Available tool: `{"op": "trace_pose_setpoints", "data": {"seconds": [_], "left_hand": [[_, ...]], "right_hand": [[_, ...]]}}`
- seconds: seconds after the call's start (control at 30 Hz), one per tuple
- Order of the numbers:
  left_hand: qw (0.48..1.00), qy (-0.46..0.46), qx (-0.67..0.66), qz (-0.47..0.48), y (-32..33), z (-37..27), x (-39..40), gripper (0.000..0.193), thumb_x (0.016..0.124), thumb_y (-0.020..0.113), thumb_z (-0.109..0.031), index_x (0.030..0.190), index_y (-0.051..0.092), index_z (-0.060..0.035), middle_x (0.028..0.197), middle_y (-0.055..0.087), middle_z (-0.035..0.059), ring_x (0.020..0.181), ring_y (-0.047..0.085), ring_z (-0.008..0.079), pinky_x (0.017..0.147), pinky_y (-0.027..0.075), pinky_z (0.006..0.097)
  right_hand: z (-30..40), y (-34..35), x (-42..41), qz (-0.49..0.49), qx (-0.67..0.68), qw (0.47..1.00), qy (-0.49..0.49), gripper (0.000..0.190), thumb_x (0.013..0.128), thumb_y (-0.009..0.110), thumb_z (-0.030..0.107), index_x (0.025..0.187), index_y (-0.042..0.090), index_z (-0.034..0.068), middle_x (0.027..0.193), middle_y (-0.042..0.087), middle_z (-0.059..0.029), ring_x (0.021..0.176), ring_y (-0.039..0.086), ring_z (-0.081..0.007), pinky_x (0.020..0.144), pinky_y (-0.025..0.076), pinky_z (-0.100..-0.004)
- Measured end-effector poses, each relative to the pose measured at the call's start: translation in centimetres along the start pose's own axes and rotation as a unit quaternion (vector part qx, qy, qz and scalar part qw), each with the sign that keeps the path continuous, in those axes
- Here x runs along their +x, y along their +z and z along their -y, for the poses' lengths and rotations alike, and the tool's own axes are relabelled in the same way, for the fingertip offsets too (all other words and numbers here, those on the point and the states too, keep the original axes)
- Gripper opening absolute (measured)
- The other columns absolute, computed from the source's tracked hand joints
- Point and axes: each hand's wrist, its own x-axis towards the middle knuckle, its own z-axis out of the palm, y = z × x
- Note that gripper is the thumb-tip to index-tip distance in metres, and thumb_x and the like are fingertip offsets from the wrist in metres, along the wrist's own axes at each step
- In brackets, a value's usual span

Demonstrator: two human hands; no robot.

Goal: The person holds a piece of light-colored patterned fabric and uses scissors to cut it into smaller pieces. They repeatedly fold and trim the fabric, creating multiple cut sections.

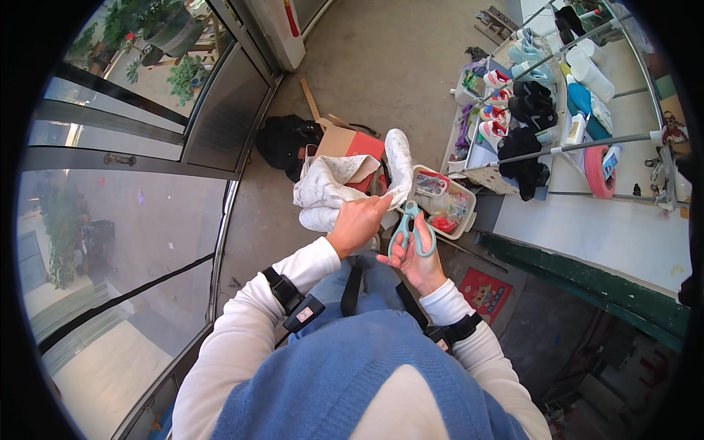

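My left hand grips the edge of a white speckled cloth item, which looks like a garment or padded fabric piece. One part of it sticks up and away from me. In my right hand is a pair of light-blue-handled scissors, with the thumb and fingers about the handles. The scissors' blades point away from me, right beside the cloth's edge; whether they touch the fabric I cannot tell.
Behind the cloth stands an orange and red cardboard box, beside a black bag. A plastic bin of small packets sits at the right. Farther right is a metal-framed rack with shoes. A glazed metal door is at the left.
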Motion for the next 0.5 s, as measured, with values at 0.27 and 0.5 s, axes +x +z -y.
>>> {"op": "trace_pose_setpoints", "data": {"seconds": [0.27, 0.5], "left_hand": [[1.000, 0.013, -0.008, 0.012, 0.15, -0.05, -0.36, 0.030, 0.080, 0.060, -0.007, 0.111, 0.061, -0.0067, 0.075, 0.065, 0.0090, 0.066, 0.068, 0.0289, 0.052, 0.051, 0.0414], [1.000, 0.017, -0.006, 0.013, 0.35, -0.09, -0.74, 0.031, 0.079, 0.062, -0.009, 0.110, 0.061, -0.0071, 0.074, 0.065, 0.0088, 0.065, 0.068, 0.0289, 0.051, 0.052, 0.0407]], "right_hand": [[-0.28, 0.48, -0.09, 0.026, 0.031, 0.999, 0.025, 0.068, 0.093, 0.040, 0.077, 0.078, 0.058, 0.013, 0.062, 0.053, -0.0025, 0.056, 0.057, -0.0195, 0.084, 0.057, -0.0497], [-0.39, 0.07, -0.03, 0.011, 0.043, 0.998, 0.038, 0.067, 0.092, 0.041, 0.076, 0.081, 0.057, 0.012, 0.064, 0.053, -0.0024, 0.058, 0.057, -0.0194, 0.086, 0.057, -0.0501]]}}
